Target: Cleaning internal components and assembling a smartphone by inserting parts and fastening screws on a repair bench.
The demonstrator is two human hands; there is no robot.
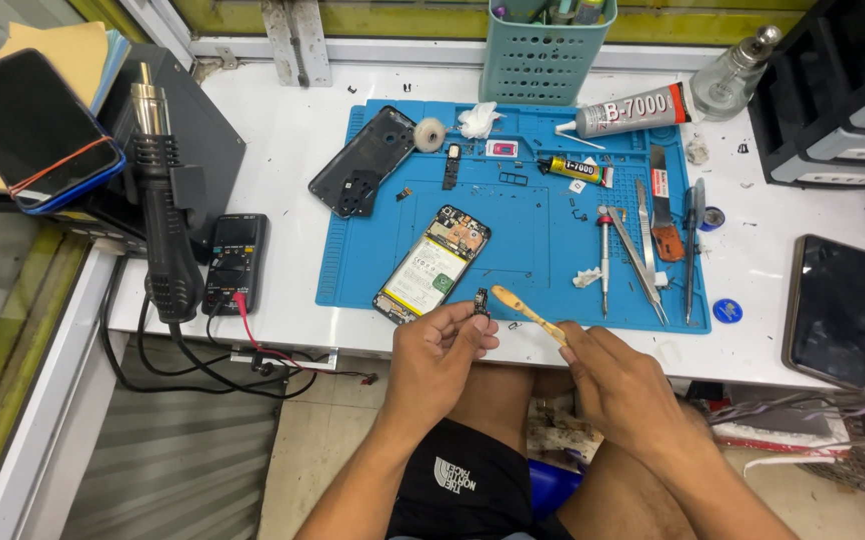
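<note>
Near the bottom middle of the frame, the left hand (pixel 436 345) pinches a tiny dark part (pixel 482 301) between thumb and fingertips. It looks like a little circuit piece from a phone. The right hand (pixel 621 375) is closed around the handle of a tan toothbrush (pixel 525 310), and the brush end points left, just beside the tiny part.

That part looks very light and thin. It is probably stiff but easy to snap or bend, so a soft pinch on its edges seems best, not on its flat face where the small bits sit. It could slip out easily because it is so small. The toothbrush looks light and hard, and holding it far back on the handle, as the hand does, lets the bristles stay gentle.

Just above the hands, an open phone (pixel 433 263) lies on a blue mat (pixel 523 240) with its battery showing. A black back cover (pixel 363 160) lies at the upper left of the mat. Tweezers (pixel 639 250) and a screwdriver (pixel 605 262) lie on the right side of the mat. A grey glue tube (pixel 631 110) rests near the top. A black heat gun (pixel 165 210) stands at the left, next to a meter (pixel 234 262). Another phone (pixel 832 309) lies at the far right on the white table (pixel 293 130).
</note>
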